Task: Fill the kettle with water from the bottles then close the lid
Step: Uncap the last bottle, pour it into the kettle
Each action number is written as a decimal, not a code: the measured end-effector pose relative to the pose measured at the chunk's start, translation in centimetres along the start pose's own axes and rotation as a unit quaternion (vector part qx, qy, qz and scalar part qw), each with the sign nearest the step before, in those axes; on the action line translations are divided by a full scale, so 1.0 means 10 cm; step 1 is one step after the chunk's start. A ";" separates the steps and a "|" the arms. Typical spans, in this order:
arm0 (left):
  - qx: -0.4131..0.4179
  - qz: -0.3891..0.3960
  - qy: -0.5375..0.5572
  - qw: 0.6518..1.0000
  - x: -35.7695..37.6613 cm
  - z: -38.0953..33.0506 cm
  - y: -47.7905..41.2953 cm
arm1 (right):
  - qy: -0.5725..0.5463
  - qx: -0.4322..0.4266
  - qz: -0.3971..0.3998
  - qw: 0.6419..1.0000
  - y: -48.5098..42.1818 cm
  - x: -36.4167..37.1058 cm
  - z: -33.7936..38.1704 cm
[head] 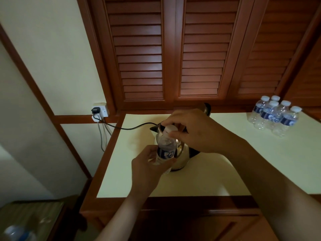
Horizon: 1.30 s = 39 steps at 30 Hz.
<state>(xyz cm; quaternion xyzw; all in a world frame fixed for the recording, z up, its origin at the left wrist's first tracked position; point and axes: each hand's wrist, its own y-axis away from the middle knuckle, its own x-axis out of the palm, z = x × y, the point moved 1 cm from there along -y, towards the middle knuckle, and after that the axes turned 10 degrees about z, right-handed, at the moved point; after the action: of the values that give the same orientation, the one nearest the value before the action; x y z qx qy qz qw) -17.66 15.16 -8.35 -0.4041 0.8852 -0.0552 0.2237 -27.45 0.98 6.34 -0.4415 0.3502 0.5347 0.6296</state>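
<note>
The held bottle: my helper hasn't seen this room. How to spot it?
Find the steel kettle on the cream countertop. The bottle is before it, left hand round its body, right hand on its cap. The other bottles stand untouched, far right.

A: What is in the room?

B: A cream-topped table [225, 171] with a reddish wooden edge fills the middle. Behind it, from 11 to 2 o'clock, stand dark wooden louvered doors [173, 49]. A wooden cabinet front [191, 221] sits at 6 o'clock.

A: And to the left?

B: At 9 o'clock, a white wall socket [103, 108] on a cream wall [60, 58] holds a black plug [95, 110]. Its black cord [128, 128] runs right onto the table. At 7 o'clock lies a dim striped surface [34, 214].
</note>
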 end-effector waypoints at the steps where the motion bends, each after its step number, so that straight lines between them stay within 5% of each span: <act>1: -0.001 -0.002 0.002 1.000 -0.01 0.01 0.00 | -0.020 -0.001 -0.017 1.000 0.04 0.01 -0.01; 5: -0.007 -0.005 0.016 1.000 -0.04 0.04 0.02 | -0.102 0.032 -0.081 0.991 0.39 0.21 -0.19; 8: -0.021 -0.012 0.022 0.999 -0.10 0.07 0.03 | -0.152 0.099 -0.044 0.982 0.71 0.63 -0.53; 17: -0.030 -0.022 0.043 0.998 -0.22 0.02 0.02 | -0.034 0.208 -0.011 0.977 0.98 1.62 -1.27; 28: -0.016 -0.034 0.124 0.992 -0.41 -0.06 -0.19 | -0.017 0.217 -0.147 0.965 1.08 1.84 -1.39; 39: 0.070 -0.063 -0.067 0.993 -0.71 -0.13 -0.76 | -0.012 0.210 -0.165 0.964 1.08 1.87 -1.42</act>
<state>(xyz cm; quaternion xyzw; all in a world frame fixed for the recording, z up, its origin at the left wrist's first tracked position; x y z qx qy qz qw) -8.92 15.25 -2.54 -0.4455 0.8350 -0.1041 0.3059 -34.24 -5.06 -17.87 -0.3451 0.3691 0.3430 0.7918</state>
